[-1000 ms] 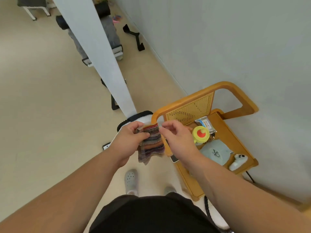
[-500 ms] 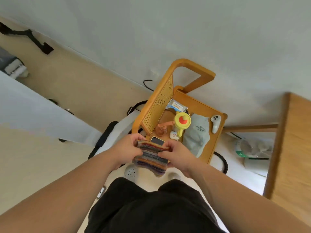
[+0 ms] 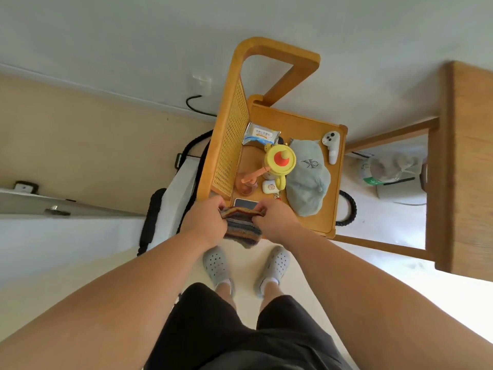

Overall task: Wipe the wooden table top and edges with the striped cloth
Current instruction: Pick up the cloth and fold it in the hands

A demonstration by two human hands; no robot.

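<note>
The striped cloth (image 3: pixel 241 225) is folded into a small bundle and hangs just in front of the near edge of the small wooden table (image 3: pixel 314 217). My left hand (image 3: pixel 206 224) grips its left side and my right hand (image 3: pixel 276 221) grips its right side, thumbs on top. The table has a cane side panel (image 3: pixel 230 140) and a curved wooden handle at the far end. Its top carries several items.
On the table lie a light green cap (image 3: pixel 306 177), a yellow lidded cup (image 3: pixel 280 160), a white controller (image 3: pixel 331 145), a wipes packet (image 3: pixel 260 134), a phone (image 3: pixel 245 203) and small items. A larger wooden desk (image 3: pixel 469 166) stands at right. A white panel lies at left.
The view has swung right and down onto the table. Both hands kept hold of the cloth, folded it smaller and brought it to the table's near edge.
</note>
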